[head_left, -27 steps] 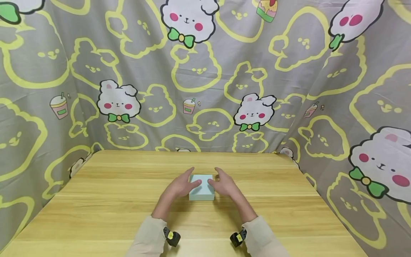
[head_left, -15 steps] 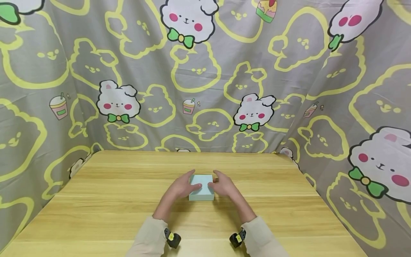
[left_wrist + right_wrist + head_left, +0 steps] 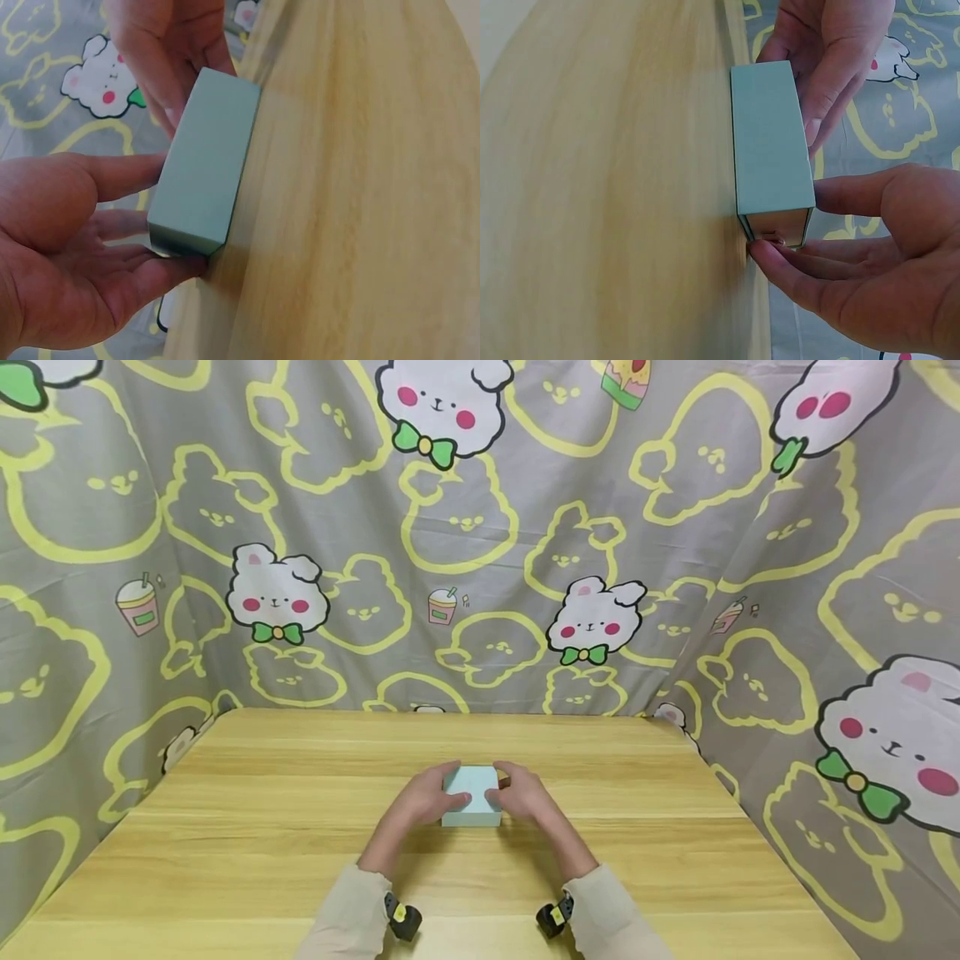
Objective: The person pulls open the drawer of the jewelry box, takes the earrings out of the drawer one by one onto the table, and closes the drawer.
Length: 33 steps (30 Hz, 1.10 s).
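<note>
A small pale green box (image 3: 471, 791) lies at the middle of the wooden table, between both hands. My left hand (image 3: 425, 794) holds its left side, thumb on the top face and fingers along the side. On the opposite side my right hand (image 3: 521, 791) holds it likewise, thumb on top. In the left wrist view, the left fingers (image 3: 161, 279) touch the lower end edge of the box (image 3: 204, 161). The right wrist view shows the box (image 3: 772, 139) with a brownish end face bearing a small dark detail at its lower edge, near a right fingertip.
The wooden table (image 3: 637, 827) extends around the box on all sides. A grey curtain (image 3: 360, 518) with cartoon rabbits hangs behind the table and along both sides. Small black cameras (image 3: 403, 918) sit at both wrists, by the light sleeves (image 3: 347, 914).
The fingers of both hands have come inward and nearer to the box's far corners. Both thumbs have slid slightly toward its near edge. The box has stayed in about the same place.
</note>
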Motion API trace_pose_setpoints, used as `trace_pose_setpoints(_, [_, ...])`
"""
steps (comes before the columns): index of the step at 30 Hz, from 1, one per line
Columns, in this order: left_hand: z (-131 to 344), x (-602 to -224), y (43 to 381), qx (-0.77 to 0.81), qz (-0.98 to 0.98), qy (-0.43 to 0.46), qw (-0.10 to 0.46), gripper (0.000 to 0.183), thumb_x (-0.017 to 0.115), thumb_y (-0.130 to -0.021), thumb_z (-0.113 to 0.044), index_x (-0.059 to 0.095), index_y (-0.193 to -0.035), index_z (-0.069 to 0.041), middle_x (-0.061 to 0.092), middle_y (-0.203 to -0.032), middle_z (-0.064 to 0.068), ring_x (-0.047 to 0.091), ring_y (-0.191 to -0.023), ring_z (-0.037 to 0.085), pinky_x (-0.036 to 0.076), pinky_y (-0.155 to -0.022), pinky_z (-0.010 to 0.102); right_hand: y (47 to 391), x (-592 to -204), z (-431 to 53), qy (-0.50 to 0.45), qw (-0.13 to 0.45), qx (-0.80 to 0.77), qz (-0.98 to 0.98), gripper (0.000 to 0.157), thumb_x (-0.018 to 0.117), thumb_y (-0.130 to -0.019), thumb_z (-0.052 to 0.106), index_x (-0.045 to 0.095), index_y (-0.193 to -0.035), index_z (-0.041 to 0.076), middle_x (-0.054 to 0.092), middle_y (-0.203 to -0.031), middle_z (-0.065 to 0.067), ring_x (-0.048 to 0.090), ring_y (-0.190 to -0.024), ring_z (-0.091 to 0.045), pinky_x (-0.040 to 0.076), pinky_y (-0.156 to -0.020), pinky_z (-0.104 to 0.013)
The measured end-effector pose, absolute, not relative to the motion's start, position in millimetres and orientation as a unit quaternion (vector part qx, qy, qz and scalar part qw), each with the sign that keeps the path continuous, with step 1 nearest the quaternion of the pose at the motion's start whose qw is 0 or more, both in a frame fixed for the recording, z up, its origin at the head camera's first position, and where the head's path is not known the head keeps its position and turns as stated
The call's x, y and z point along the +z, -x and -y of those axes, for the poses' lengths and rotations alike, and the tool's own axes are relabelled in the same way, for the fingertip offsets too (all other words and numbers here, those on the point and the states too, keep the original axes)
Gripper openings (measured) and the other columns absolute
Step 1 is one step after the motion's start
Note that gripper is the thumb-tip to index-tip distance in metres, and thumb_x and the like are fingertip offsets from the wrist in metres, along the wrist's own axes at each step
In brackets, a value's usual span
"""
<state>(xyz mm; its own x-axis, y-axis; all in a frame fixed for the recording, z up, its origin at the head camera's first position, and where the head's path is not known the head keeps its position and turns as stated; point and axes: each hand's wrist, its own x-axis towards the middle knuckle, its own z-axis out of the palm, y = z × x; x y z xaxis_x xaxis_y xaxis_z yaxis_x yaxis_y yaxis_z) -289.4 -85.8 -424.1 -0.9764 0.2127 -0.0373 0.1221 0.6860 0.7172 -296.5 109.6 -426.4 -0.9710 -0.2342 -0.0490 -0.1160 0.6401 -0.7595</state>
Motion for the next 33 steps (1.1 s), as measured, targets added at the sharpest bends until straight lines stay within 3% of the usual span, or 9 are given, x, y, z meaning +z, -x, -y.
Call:
trace_pose_setpoints(14, [86.6, -427.5, 289.8, 0.378, -0.919, -0.09, 0.059, 0.066, 0.072, -0.095, -0.031, 0.047, -0.152, -0.007, 0.05, -0.151, 0.021, 0.051, -0.135, 0.037, 0.043, -0.108, 0.056, 300.3, -427.4, -113.2, 0.098, 0.075, -0.413, -0.902, 0.061, 0.068, -0.095, 0.018, 0.047, -0.15, 0.001, 0.068, -0.123, -0.024, 0.067, -0.11, -0.035, 0.056, -0.087, -0.047])
trace_pose_setpoints(17, [87.0, -428.8, 289.8, 0.376, -0.921, -0.089, 0.056, 0.066, 0.073, -0.095, -0.031, 0.048, -0.151, -0.007, 0.052, -0.15, 0.021, 0.052, -0.134, 0.036, 0.043, -0.108, 0.055, 301.7, -426.6, -117.1, 0.094, 0.093, -0.439, -0.889, 0.058, 0.063, -0.099, 0.02, 0.045, -0.15, 0.0, 0.07, -0.115, -0.021, 0.068, -0.099, -0.028, 0.057, -0.081, -0.041])
trace_pose_setpoints(21, [87.2, -430.1, 289.3, 0.377, -0.92, -0.088, 0.055, 0.066, 0.073, -0.094, -0.032, 0.049, -0.15, -0.007, 0.052, -0.15, 0.02, 0.05, -0.136, 0.037, 0.042, -0.11, 0.055, 303.1, -425.5, -123.5, 0.082, 0.121, -0.507, -0.85, 0.052, 0.052, -0.105, 0.015, 0.041, -0.149, -0.01, 0.069, -0.097, -0.018, 0.065, -0.082, -0.019, 0.058, -0.076, -0.036])
trace_pose_setpoints(26, [87.2, -428.7, 290.0, 0.379, -0.919, -0.092, 0.054, 0.067, 0.074, -0.094, -0.033, 0.049, -0.151, -0.008, 0.051, -0.151, 0.021, 0.048, -0.138, 0.039, 0.041, -0.11, 0.056, 305.2, -427.1, -129.0, 0.074, 0.128, -0.532, -0.834, 0.038, 0.049, -0.104, 0.007, 0.052, -0.132, -0.017, 0.069, -0.096, -0.022, 0.069, -0.084, -0.024, 0.06, -0.077, -0.038])
trace_pose_setpoints(33, [88.0, -427.2, 290.9, 0.37, -0.923, -0.093, 0.054, 0.066, 0.074, -0.094, -0.032, 0.049, -0.15, -0.007, 0.053, -0.148, 0.022, 0.053, -0.132, 0.035, 0.043, -0.108, 0.054, 309.2, -435.5, -130.5, 0.077, 0.14, -0.525, -0.836, 0.021, 0.055, -0.1, 0.004, 0.063, -0.111, -0.011, 0.069, -0.097, -0.019, 0.069, -0.083, -0.023, 0.06, -0.076, -0.037])
